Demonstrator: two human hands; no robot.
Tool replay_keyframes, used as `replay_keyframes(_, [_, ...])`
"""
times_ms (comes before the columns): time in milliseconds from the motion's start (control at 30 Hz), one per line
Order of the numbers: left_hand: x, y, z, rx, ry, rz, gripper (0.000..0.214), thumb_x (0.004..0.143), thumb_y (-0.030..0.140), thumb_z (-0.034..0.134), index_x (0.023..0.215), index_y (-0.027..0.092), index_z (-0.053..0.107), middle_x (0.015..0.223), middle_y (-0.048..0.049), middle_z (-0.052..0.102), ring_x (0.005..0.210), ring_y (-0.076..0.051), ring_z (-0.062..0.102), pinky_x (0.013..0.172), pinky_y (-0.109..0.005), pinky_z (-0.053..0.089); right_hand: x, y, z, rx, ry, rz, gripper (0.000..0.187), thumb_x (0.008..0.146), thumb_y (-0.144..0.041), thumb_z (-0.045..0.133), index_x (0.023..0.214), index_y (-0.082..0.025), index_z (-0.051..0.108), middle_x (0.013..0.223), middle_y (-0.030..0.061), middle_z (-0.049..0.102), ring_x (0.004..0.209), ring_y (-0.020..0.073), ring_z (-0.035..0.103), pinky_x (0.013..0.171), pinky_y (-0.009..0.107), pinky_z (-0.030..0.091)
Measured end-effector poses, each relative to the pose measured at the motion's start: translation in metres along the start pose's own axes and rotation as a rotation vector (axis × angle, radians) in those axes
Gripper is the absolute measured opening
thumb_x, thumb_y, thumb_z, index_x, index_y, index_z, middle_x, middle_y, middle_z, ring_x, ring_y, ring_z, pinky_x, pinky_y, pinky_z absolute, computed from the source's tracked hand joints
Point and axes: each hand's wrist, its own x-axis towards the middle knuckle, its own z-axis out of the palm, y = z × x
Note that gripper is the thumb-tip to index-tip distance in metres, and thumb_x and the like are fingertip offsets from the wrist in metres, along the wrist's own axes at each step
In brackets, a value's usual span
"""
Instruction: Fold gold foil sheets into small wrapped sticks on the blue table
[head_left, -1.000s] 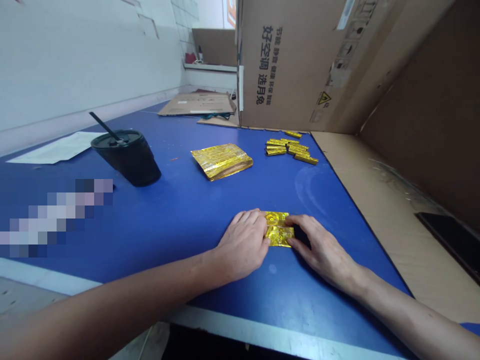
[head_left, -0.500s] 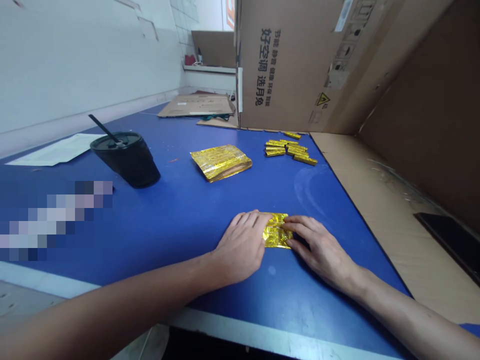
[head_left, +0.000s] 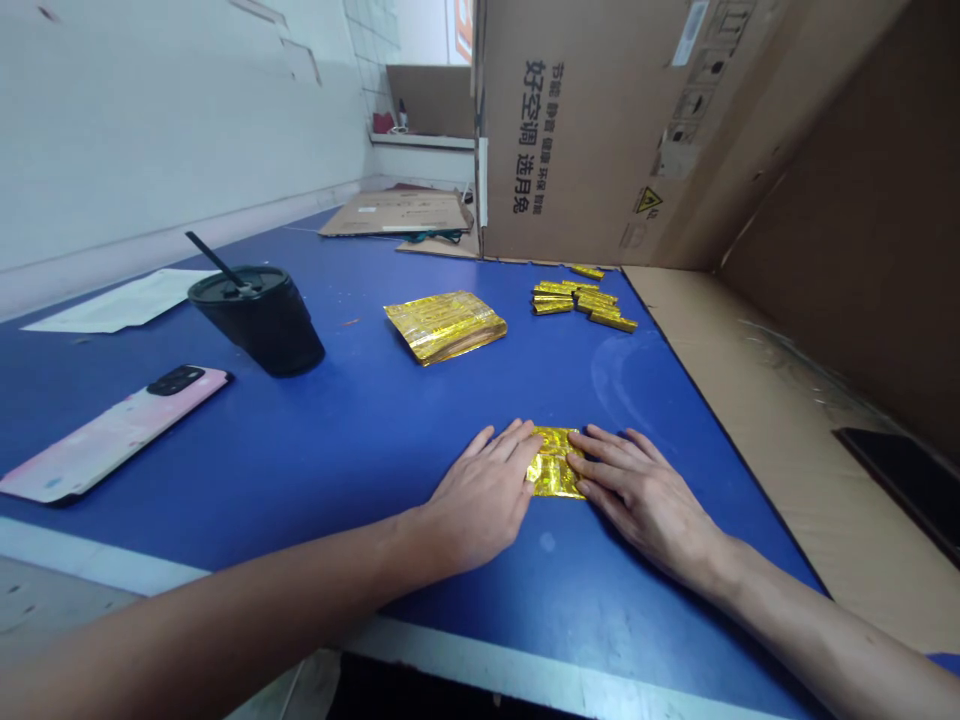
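From where I sit, my left hand [head_left: 480, 495] and right hand [head_left: 637, 495] are both palm down on the blue worktable [head_left: 360, 470], fingers extended and spread, with no pinch or closed grip. They lie on either side of a small folded gold foil packet [head_left: 553, 462]: the left fingertips meet its left edge, and the right fingertips meet its right edge. The hands bracket the packet rather than lift it, and it lies flat on the tabletop.

I'd judge the packet to be very light and soft, with little stiffness beyond its creases. It will probably slide easily on the smooth surface and dent under a hard pinch. The safest hold looks like light pressure from above or a gentle grip along its folded edges.

Farther out, a loose stack of gold foil sheets [head_left: 445, 327] lies on the table, with a cluster of small gold foil bars [head_left: 585, 303] beyond it, near the base of a printed cardboard box [head_left: 592, 130]. To the left are a pink-cased smartphone [head_left: 112, 435], a black lidded cup [head_left: 259, 325] with a black straw [head_left: 215, 261], and a sheet of white paper [head_left: 120, 303]. A flattened cardboard piece [head_left: 397, 212] lies at the far end.
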Motion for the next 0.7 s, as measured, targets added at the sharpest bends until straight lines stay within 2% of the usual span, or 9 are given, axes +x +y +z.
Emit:
replay_keyframes(133, [0.000,0.003,-0.002,0.022,0.055,-0.036,0.047,0.081,0.019,0.038,0.127,0.012,0.033,0.132,-0.0116,0.037,0.124,-0.022,0.029,0.102,-0.040,0.023,0.000,0.000,0.001,-0.020,-0.011,-0.032,0.026,0.085,-0.019,0.044,0.107,-0.017,0.059,0.122,0.0114,0.054,0.117,0.0252,0.044,0.094,0.053,0.034])
replay_keyframes(267, [-0.002,0.006,-0.004,-0.009,0.107,-0.120,0.042,0.078,0.023,0.047,0.119,0.018,0.043,0.111,-0.0089,0.050,0.104,-0.023,0.044,0.090,-0.041,0.035,0.000,0.000,0.002,-0.028,-0.001,-0.039,0.026,0.086,-0.020,0.043,0.107,-0.016,0.059,0.123,0.0132,0.053,0.116,0.0254,0.045,0.094,0.054,0.034])
replay_keyframes(433, [0.007,0.001,-0.012,-0.232,0.159,-0.230,0.031,0.079,0.024,0.047,0.109,0.018,0.048,0.097,-0.0047,0.057,0.093,-0.020,0.050,0.083,-0.037,0.039,0.000,0.001,0.003,-0.019,-0.006,-0.045,0.027,0.085,-0.019,0.044,0.106,-0.015,0.059,0.122,0.0148,0.053,0.114,0.0259,0.047,0.093,0.054,0.035])
replay_keyframes(467, [0.012,-0.002,-0.015,-0.303,0.154,-0.273,0.030,0.080,0.024,0.046,0.109,0.017,0.047,0.092,-0.0042,0.059,0.090,-0.019,0.052,0.081,-0.035,0.040,0.000,0.001,0.003,-0.017,-0.005,-0.045,0.027,0.085,-0.019,0.044,0.106,-0.015,0.060,0.121,0.0149,0.054,0.114,0.0260,0.047,0.093,0.054,0.035])
replay_keyframes(533, [0.022,-0.008,-0.021,-0.435,0.063,-0.343,0.028,0.081,0.026,0.044,0.107,0.016,0.047,0.082,-0.0020,0.061,0.077,-0.015,0.057,0.072,-0.030,0.044,0.000,0.001,0.004,-0.015,-0.004,-0.050,0.027,0.085,-0.019,0.044,0.106,-0.015,0.060,0.121,0.0148,0.054,0.114,0.0259,0.047,0.093,0.054,0.035])
replay_keyframes(700, [0.048,-0.016,-0.025,-0.440,-0.072,-0.464,0.031,0.075,0.027,0.053,0.103,0.014,0.051,0.062,0.0009,0.059,0.051,-0.013,0.056,0.052,-0.023,0.042,0.001,0.001,0.004,-0.019,-0.012,-0.057,0.027,0.085,-0.019,0.044,0.107,-0.015,0.059,0.121,0.0143,0.054,0.114,0.0264,0.047,0.093,0.055,0.035])
